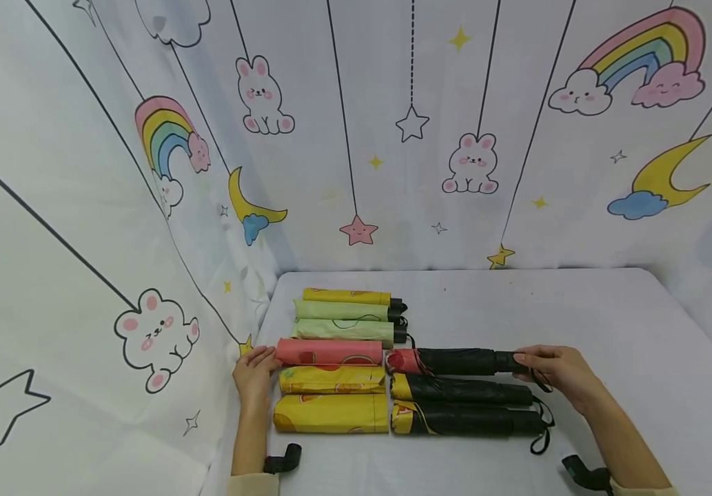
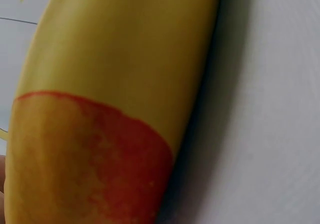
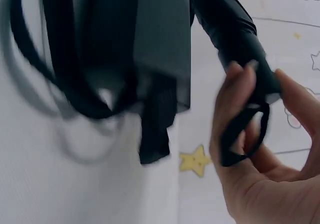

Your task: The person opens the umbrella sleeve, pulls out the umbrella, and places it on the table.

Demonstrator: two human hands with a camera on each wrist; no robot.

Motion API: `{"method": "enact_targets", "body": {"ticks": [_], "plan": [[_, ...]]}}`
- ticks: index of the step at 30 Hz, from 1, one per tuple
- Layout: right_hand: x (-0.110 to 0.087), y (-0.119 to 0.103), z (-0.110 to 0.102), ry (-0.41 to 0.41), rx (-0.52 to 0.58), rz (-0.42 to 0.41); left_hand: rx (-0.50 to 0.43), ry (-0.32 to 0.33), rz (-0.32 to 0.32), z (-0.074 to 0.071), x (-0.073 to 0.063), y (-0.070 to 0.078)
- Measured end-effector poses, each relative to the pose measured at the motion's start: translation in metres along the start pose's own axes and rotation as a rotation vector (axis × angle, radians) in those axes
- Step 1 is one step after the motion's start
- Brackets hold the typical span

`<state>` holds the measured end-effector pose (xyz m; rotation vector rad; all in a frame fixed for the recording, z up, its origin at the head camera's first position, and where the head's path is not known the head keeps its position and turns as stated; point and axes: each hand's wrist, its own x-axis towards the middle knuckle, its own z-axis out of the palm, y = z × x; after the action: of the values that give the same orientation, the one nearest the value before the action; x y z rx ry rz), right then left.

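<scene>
Folded umbrella of black fabric with a coral-red printed end (image 1: 455, 362) lies lengthwise on the white table (image 1: 610, 317), its red end just beside the right end of a coral-red printed fabric cylinder (image 1: 329, 352), which I take to be the matching cover. My right hand (image 1: 563, 372) pinches the black handle end between thumb and fingers; the right wrist view confirms this grip, with the black strap loop (image 3: 231, 156) hanging below the handle. My left hand (image 1: 255, 375) is at the far left end of the cylinder, fingertips touching it; whether they pinch or merely press, I cannot tell.

Step in hand, as I judge it: setting umbrella and cover in line. Two yellow printed cylinders (image 1: 332, 379) (image 1: 331, 413), each paired with a black umbrella with a yellow end (image 1: 467, 390) (image 1: 467, 419), lie nearer me in the same layout.

The next move, in my judgement, calls for steadying the cylinder at its left end and keeping the handle level and coaxial with it. If the umbrella is to be inserted, hold the cover's right end open first; pushing against a folded edge could crumple the fabric.
</scene>
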<state>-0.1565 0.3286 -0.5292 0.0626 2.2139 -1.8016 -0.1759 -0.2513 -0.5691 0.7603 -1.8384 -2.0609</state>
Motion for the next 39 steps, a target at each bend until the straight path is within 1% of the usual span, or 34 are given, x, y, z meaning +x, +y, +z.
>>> {"method": "enact_targets", "body": {"ticks": [2,6,9,11,14,18,21,25,27,31,35,39], "plan": [[-0.001,-0.001,0.000,0.014,-0.112,0.007,0.001,-0.004,0.009,0.000,0.000,0.000],[-0.001,-0.005,0.000,-0.008,-0.339,-0.020,0.002,-0.010,0.006,0.001,0.001,-0.001],[-0.001,-0.007,0.000,-0.043,-0.440,-0.031,-0.001,-0.016,-0.008,0.003,0.001,-0.002],[0.000,-0.009,0.000,-0.060,-0.475,-0.022,-0.010,-0.020,-0.008,0.002,0.001,-0.003],[0.001,-0.010,0.001,-0.097,-0.521,-0.019,-0.022,-0.032,-0.005,0.002,0.000,-0.003],[0.003,-0.009,0.002,-0.113,-0.577,-0.007,-0.025,-0.049,-0.005,0.000,-0.001,-0.002],[0.004,-0.008,0.004,-0.087,-0.609,-0.007,-0.018,-0.059,-0.011,-0.001,-0.001,-0.002],[0.005,-0.008,0.005,-0.066,-0.662,-0.045,-0.006,-0.076,-0.021,-0.003,-0.001,0.000],[0.004,-0.010,0.005,-0.069,-0.678,-0.055,0.001,-0.084,-0.020,-0.004,-0.001,0.002],[0.004,-0.014,0.006,-0.088,-0.678,-0.060,0.023,-0.083,-0.003,-0.005,-0.002,0.006],[0.003,-0.021,0.003,-0.075,-0.685,-0.050,0.032,-0.082,0.032,-0.005,-0.002,0.011],[0.003,-0.028,-0.002,-0.058,-0.656,-0.048,0.025,-0.088,0.059,-0.005,-0.003,0.016]]}}
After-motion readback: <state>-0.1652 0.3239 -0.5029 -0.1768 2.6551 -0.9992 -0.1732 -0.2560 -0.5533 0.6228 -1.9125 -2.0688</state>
